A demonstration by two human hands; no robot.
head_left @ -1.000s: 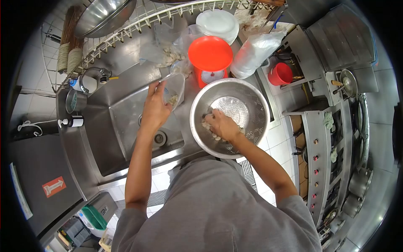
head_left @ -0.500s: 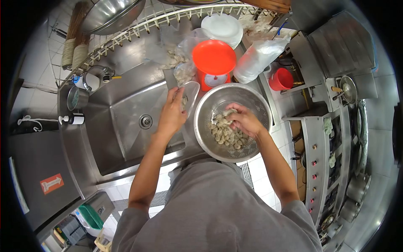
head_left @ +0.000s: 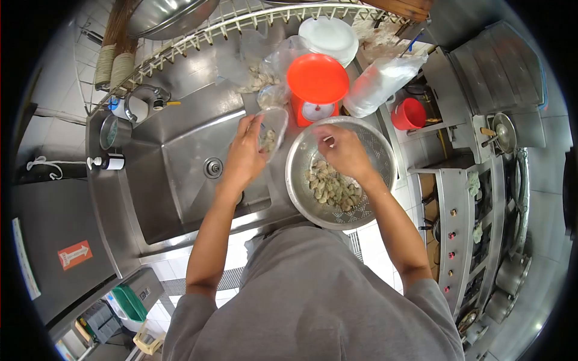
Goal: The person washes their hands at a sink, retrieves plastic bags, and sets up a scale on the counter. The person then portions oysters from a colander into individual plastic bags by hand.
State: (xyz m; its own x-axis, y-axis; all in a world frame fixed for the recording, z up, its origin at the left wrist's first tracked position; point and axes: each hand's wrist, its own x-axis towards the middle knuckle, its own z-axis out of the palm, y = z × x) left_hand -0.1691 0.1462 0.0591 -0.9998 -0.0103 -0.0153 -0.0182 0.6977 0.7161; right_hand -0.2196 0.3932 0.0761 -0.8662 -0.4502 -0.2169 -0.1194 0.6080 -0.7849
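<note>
My left hand (head_left: 245,155) is closed on the side of a clear plastic bag (head_left: 278,123), held open over the sink's right edge. Some greyish shrimp (head_left: 268,140) show inside it. Over the left part of a perforated metal colander (head_left: 379,141) is my right hand (head_left: 344,155), its fingers curled together. A pale bit shows between them, apparently shrimp; the rest is hidden by the hand. Below, a heap of raw grey shrimp (head_left: 334,188) lies in the colander. Directly behind the colander stands an orange kitchen scale (head_left: 318,81).
Left of the colander is a steel sink (head_left: 180,198) with a tap (head_left: 141,93). More bagged shrimp (head_left: 260,79), white plates (head_left: 328,37) and a filled plastic bag (head_left: 385,84) stand behind. A red bucket (head_left: 409,114) and a stove (head_left: 460,228) are to the right.
My right hand has lifted off the shrimp heap and moved left and up, towards the bag. My left hand still grips the bag, now turned with its opening more visible. The view has shifted slightly.
</note>
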